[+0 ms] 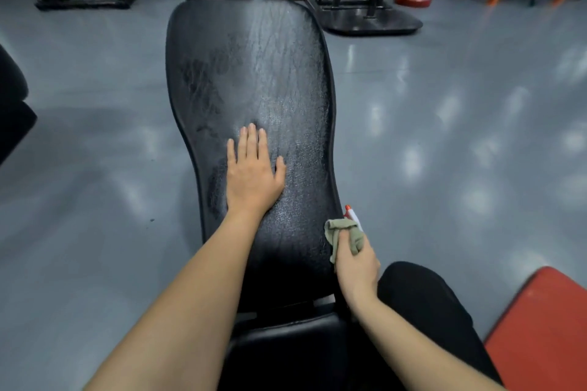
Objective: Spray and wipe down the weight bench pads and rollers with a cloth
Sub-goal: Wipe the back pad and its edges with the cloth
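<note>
Under flat fingers (251,140) of the left hand (252,173), wet black vinyl pad (270,67) is likely inviting slips; right hand (357,263) is clutching olive cloth (336,232) and red-tipped spray bottle (352,214).

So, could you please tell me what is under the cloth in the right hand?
A spray bottle: its red and white nozzle sticks out past the cloth. The right hand and cloth cover its body.

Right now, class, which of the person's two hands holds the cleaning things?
The right hand: it grips the cloth and spray bottle, while the left hand lies flat and empty on the long black pad.
</note>
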A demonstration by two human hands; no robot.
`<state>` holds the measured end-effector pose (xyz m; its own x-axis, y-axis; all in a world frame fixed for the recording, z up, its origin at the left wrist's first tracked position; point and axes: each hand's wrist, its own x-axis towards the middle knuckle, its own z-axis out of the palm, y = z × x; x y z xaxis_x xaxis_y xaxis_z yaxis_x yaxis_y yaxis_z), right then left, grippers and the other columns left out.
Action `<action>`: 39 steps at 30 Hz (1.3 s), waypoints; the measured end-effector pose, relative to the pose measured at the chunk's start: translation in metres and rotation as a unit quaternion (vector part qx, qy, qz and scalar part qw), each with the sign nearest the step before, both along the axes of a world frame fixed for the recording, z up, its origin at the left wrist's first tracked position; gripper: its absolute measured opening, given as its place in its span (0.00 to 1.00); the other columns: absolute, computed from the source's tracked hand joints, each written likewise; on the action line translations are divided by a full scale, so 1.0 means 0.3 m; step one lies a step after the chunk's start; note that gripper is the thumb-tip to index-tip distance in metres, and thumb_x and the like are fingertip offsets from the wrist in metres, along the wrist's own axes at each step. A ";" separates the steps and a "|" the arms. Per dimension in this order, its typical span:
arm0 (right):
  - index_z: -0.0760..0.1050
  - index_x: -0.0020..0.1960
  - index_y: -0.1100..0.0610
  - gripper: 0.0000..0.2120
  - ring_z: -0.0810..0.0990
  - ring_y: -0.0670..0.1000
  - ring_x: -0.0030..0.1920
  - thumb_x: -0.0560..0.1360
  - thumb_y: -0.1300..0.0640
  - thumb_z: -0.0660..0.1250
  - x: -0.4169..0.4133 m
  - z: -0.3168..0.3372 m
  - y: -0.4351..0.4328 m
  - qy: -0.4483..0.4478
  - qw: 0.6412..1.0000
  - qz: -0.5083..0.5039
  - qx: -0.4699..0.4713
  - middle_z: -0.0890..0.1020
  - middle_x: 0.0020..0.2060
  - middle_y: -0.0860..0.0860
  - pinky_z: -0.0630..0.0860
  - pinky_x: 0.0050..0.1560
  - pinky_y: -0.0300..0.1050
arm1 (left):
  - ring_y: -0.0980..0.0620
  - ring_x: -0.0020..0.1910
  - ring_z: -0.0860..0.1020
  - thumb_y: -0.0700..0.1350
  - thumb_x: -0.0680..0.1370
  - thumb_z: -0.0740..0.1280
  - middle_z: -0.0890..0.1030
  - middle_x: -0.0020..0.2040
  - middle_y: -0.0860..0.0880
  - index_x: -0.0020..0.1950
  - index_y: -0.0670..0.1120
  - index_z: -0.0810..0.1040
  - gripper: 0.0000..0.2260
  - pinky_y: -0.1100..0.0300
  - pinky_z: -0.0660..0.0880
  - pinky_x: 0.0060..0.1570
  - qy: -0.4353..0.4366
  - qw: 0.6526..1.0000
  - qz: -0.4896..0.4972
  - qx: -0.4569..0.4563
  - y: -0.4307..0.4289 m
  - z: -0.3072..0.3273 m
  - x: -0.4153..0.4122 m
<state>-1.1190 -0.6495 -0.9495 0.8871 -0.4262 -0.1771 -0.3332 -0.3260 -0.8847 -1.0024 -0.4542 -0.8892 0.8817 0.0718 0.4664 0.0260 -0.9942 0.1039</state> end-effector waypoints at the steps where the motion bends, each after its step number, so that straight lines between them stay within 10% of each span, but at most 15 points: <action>1: 0.80 0.52 0.47 0.14 0.82 0.53 0.49 0.81 0.42 0.59 0.023 0.017 0.004 0.004 1.000 -0.005 -0.003 0.84 0.48 0.48 0.71 0.47 0.44 | 0.43 0.82 0.54 0.57 0.83 0.48 0.57 0.82 0.39 0.82 0.39 0.58 0.32 0.42 0.49 0.80 0.000 1.000 -0.001 -0.001 -0.001 -0.002 -0.005; 7: 0.76 0.47 0.52 0.22 0.81 0.59 0.49 0.71 0.34 0.59 0.345 0.205 0.068 -0.039 0.998 0.049 -0.015 0.83 0.44 0.54 0.78 0.56 0.52 | 0.44 0.82 0.54 0.57 0.83 0.50 0.58 0.82 0.40 0.82 0.39 0.59 0.32 0.42 0.50 0.80 -0.007 1.000 0.008 0.004 -0.009 -0.008 -0.004; 13: 0.66 0.76 0.51 0.30 0.71 0.62 0.64 0.78 0.38 0.61 0.268 0.140 0.084 -0.061 0.987 0.107 -0.100 0.76 0.60 0.59 0.67 0.68 0.57 | 0.44 0.82 0.56 0.57 0.82 0.52 0.59 0.82 0.41 0.81 0.40 0.61 0.32 0.42 0.53 0.80 -0.018 1.000 0.009 0.002 -0.011 -0.010 -0.004; 17: 0.72 0.68 0.53 0.33 0.75 0.61 0.62 0.73 0.32 0.55 0.169 0.066 0.035 -0.064 0.986 0.101 -0.116 0.79 0.57 0.56 0.72 0.64 0.56 | 0.45 0.82 0.56 0.57 0.82 0.53 0.59 0.82 0.41 0.81 0.40 0.62 0.31 0.42 0.53 0.80 -0.020 1.000 0.012 -0.008 -0.011 -0.008 0.002; 22: 0.72 0.50 0.48 0.12 0.79 0.56 0.52 0.77 0.40 0.65 0.201 0.091 -0.058 -0.065 0.982 0.167 -0.063 0.81 0.47 0.50 0.75 0.53 0.51 | 0.48 0.83 0.51 0.59 0.83 0.50 0.56 0.83 0.44 0.83 0.42 0.58 0.32 0.46 0.48 0.81 -0.002 1.000 0.008 -0.021 -0.005 -0.004 -0.008; 33: 0.74 0.55 0.48 0.11 0.80 0.50 0.52 0.79 0.43 0.66 0.271 0.135 0.002 -0.066 0.986 0.136 0.070 0.81 0.50 0.47 0.71 0.51 0.45 | 0.51 0.83 0.49 0.60 0.83 0.50 0.53 0.84 0.47 0.83 0.45 0.55 0.32 0.48 0.46 0.81 0.012 0.999 0.010 -0.033 -0.003 0.007 -0.017; 39: 0.77 0.69 0.58 0.34 0.76 0.61 0.65 0.82 0.33 0.50 0.232 0.111 -0.050 0.088 0.989 0.109 0.047 0.81 0.62 0.59 0.68 0.65 0.51 | 0.51 0.83 0.49 0.59 0.83 0.51 0.53 0.84 0.46 0.83 0.45 0.55 0.32 0.48 0.46 0.81 0.009 0.999 0.010 -0.034 -0.008 -0.002 -0.015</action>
